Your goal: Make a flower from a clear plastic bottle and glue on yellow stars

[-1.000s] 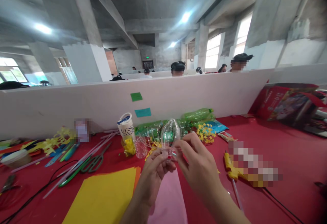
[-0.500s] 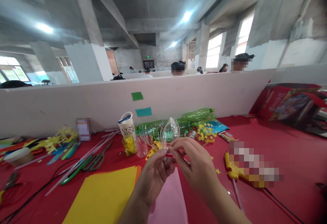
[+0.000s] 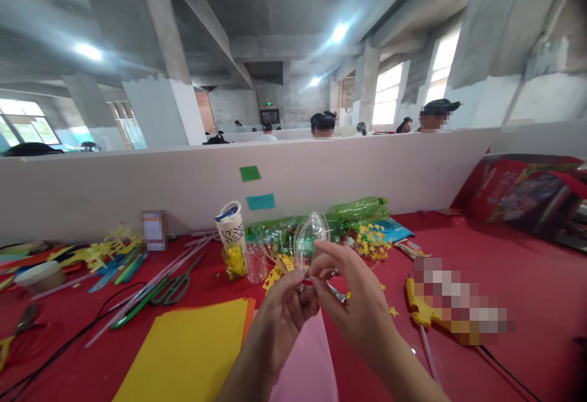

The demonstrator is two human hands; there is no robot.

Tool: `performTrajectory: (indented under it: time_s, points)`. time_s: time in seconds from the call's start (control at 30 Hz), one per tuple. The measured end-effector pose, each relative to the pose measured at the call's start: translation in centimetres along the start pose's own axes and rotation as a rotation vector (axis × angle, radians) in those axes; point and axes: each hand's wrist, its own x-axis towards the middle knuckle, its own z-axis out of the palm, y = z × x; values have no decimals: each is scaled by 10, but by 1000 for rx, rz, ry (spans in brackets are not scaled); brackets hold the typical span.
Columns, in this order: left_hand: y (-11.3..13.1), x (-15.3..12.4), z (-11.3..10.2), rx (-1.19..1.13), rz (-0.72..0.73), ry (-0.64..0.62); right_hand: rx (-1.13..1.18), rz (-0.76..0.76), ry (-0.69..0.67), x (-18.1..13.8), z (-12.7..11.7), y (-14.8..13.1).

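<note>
Held up above the table is a clear plastic bottle piece cut into strips (image 3: 312,240), its strips bowed into a rounded loop shape. My left hand (image 3: 287,304) is closed round its lower end, thumb and fingers pinching near a red band. From the right, my right hand (image 3: 351,286) pinches at the same spot, its thumb and index finger by the band; the fingertips partly hide what they grip. Under the hands lie pink paper (image 3: 309,359) and a stack of yellow paper (image 3: 188,347).
A yellow glue gun (image 3: 419,307) with a cord lies at right. Behind the hands stand green bottles (image 3: 360,208), a white cup (image 3: 229,228) and yellow stars (image 3: 373,240). Scissors (image 3: 177,286) and straws lie left. A white partition (image 3: 343,170) closes the back; people sit beyond it.
My right hand's fingers have shifted slightly around the red band, with the index finger more raised. The bottle piece stays in my left hand. The whole view has moved a little.
</note>
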Motion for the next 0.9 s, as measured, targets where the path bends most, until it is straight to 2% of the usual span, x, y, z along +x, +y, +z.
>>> performTrajectory:
  time_s: [0.17,0.37,0.47,0.63,0.9]
  points:
    - [4,-2,-1,-44,28,16,-47,-37,-39,0,4,-3]
    - [5,-5,1,1,69,13,-77,12,-88,-1,6,-4]
    - [5,-6,2,9,77,9,-81,21,-68,-1,4,-7]
    - [4,-6,2,7,82,-2,-90,-29,25,-3,0,-11]
    - [2,-2,-2,-18,136,-33,-105,-132,-69,-2,0,-13]
